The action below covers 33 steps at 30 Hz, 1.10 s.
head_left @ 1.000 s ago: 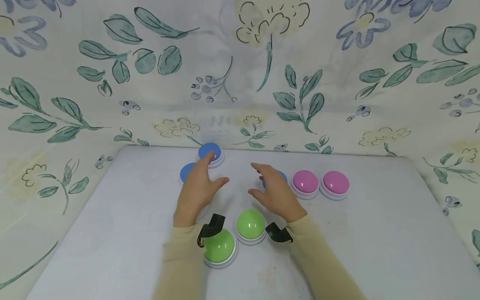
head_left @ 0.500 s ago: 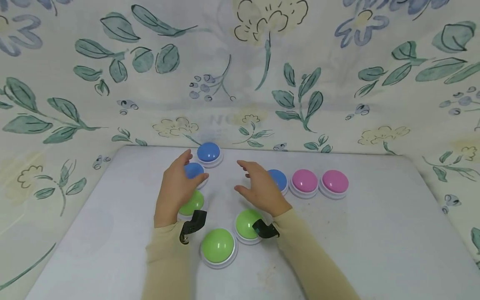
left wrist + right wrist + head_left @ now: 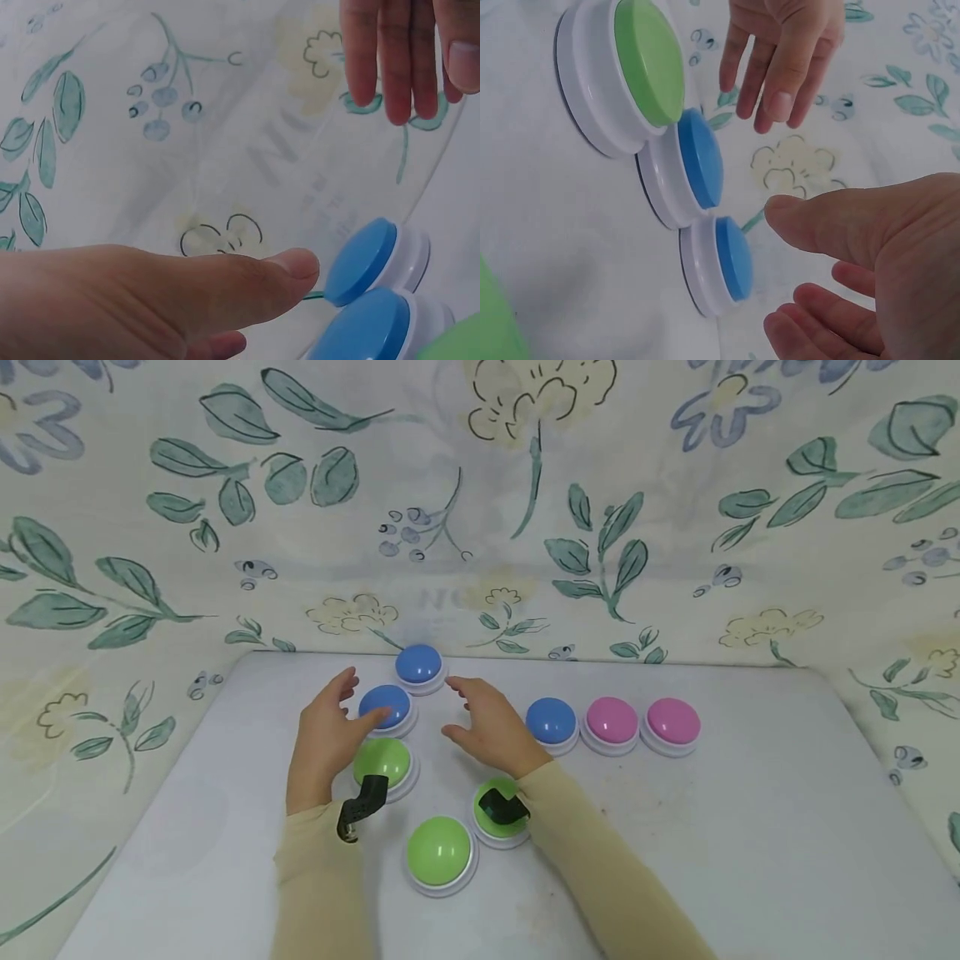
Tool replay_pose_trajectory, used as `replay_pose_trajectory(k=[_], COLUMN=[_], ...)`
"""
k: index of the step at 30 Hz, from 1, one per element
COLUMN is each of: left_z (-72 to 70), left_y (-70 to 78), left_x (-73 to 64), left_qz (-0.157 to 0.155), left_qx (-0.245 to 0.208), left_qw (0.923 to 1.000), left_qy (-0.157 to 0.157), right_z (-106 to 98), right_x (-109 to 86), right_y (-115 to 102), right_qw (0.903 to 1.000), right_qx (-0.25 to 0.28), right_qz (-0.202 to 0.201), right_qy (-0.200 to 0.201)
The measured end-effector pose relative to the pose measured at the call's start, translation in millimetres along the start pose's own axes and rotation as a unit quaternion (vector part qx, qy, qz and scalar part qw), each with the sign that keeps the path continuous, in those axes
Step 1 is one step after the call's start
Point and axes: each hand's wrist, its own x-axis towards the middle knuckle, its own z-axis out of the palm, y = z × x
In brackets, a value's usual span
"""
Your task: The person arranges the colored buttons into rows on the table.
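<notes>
The left hand hangs wide, holding nothing, thumb above the nearer left-side blue button! Opposite, the right hand hovers just as wide, nothing gripped, near the farther blue button by the table's back edge.

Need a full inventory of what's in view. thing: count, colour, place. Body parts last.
blue buttons: 3, blue tops on white bases, two left of centre, one beside the pinks
green buttons: 3, green tops on white bases, one nearer than the left blues, two nearest the wearer
pink buttons: 2, pink tops on white bases, side by side right of centre
table: 1, white, under the buttons
floral cloth: count unclear, pale with green, blue and yellow print, behind and beside the table
wrist pieces: 2, black, one per wrist
sleeves: 2, beige, on the forearms
left hand: 1, bare, by the left blues
right hand: 1, bare, mid-table
</notes>
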Motion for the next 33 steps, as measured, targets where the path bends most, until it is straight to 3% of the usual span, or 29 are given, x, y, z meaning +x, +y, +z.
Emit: replay_pose_trajectory(k=[14,26,33], left_z=[2.3,3.0,6.5], left_y=[-19.8,-38.0,-42.3], left_x=[7.5,14.3,17.7], left_qz=[-0.029,-0.04,-0.027], left_qx=[0.002,0.008,0.011], left_qw=[0.9995,0.9981,0.9982], left_qy=[-0.011,-0.046,-0.053], right_z=[25.2,36.7,43.6], right_x=[30.0,49.7,58.6], right_y=[-6.9,-7.1,-6.0], right_qw=[0.9991,0.9986,0.9974], right_qx=[-0.018,-0.022,-0.024], right_qz=[0.01,0.01,0.017], right_qy=[-0.036,-0.047,-0.066])
